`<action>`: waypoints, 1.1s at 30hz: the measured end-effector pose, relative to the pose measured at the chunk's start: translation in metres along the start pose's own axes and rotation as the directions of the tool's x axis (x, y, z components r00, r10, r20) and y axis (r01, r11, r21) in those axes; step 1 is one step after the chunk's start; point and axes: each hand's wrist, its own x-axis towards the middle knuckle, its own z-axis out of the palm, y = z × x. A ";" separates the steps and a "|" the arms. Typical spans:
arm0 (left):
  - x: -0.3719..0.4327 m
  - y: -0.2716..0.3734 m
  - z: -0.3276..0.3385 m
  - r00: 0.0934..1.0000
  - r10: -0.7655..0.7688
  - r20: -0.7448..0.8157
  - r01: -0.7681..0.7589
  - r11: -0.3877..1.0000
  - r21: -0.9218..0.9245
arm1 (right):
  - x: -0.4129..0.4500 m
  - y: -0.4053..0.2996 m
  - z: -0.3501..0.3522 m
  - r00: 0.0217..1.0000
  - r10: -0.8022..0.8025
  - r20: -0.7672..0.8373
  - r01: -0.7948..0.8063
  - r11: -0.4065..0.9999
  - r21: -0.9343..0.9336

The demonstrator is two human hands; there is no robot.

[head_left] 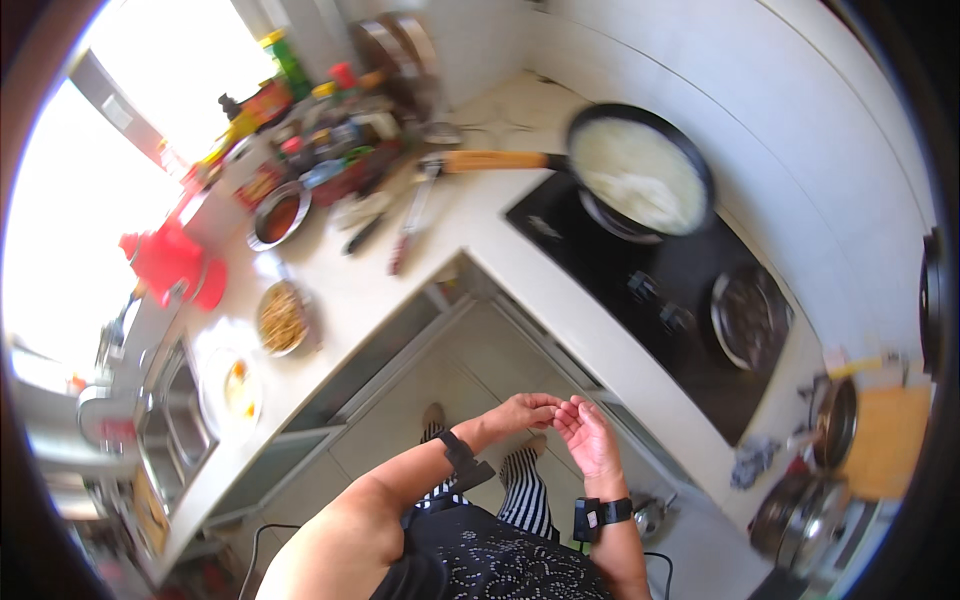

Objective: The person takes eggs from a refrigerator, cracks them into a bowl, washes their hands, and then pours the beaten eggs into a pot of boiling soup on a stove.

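Note:
My left hand (528, 412) and my right hand (587, 437) meet at the fingertips in front of my body, below the counter corner. The right palm is turned up with its fingers bent; no object shows in either hand. Ahead, a black frying pan (710, 187) with a wooden handle (495, 160) stands on the far burner of a black gas cooktop (600, 259), holding whitish liquid with a paler mass in it. A bowl of brown shredded food (282, 319) and a white plate with yellow-orange bits (213, 390) are on the left counter.
Bottles and jars (330, 135) crowd the back corner, near a metal bowl of dark red sauce (278, 217). A red kettle-like container (174, 266) stands by the window, with a sink (180, 420) nearer. At right are a grey cloth (754, 461), a metal pot (799, 514) and a wooden board (889, 442).

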 end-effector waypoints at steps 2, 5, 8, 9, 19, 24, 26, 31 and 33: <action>-0.043 0.007 -0.025 0.993 0.078 -0.092 -0.087 0.991 -0.098 | 0.017 0.016 0.039 0.993 0.081 0.091 -0.072 0.993 -0.097; -0.106 0.010 -0.066 0.955 0.134 -0.263 -0.172 0.976 -0.130 | 0.040 0.052 0.100 0.961 0.201 0.192 -0.153 0.958 -0.243; -0.177 -0.003 -0.107 0.899 0.150 -0.410 -0.286 0.913 -0.292 | 0.054 0.103 0.164 0.935 0.258 0.245 -0.093 0.842 -0.532; -0.201 -0.006 -0.119 0.888 0.158 -0.432 -0.308 0.902 -0.304 | 0.063 0.121 0.185 0.926 0.283 0.250 -0.103 0.826 -0.553; -0.406 -0.104 -0.201 0.447 -0.049 -0.893 -0.836 0.333 -0.437 | 0.176 0.266 0.333 0.265 0.304 0.915 0.863 -0.498 -0.085; -0.428 -0.116 -0.224 0.296 -0.136 -0.945 -0.939 0.141 -0.314 | 0.183 0.282 0.335 0.142 0.386 0.911 0.908 -0.418 0.035; -0.426 -0.115 -0.226 0.230 -0.141 -0.963 -0.948 0.191 -0.254 | 0.177 0.285 0.340 0.115 0.392 0.913 0.928 -0.371 0.042; -0.419 -0.107 -0.230 0.138 -0.138 -0.981 -0.946 0.274 -0.172 | 0.155 0.281 0.374 0.022 0.322 0.947 0.937 -0.336 0.092; -0.420 -0.095 -0.225 0.131 -0.125 -0.983 -0.945 0.283 -0.162 | 0.138 0.272 0.395 0.125 0.233 0.964 0.970 -0.231 -0.070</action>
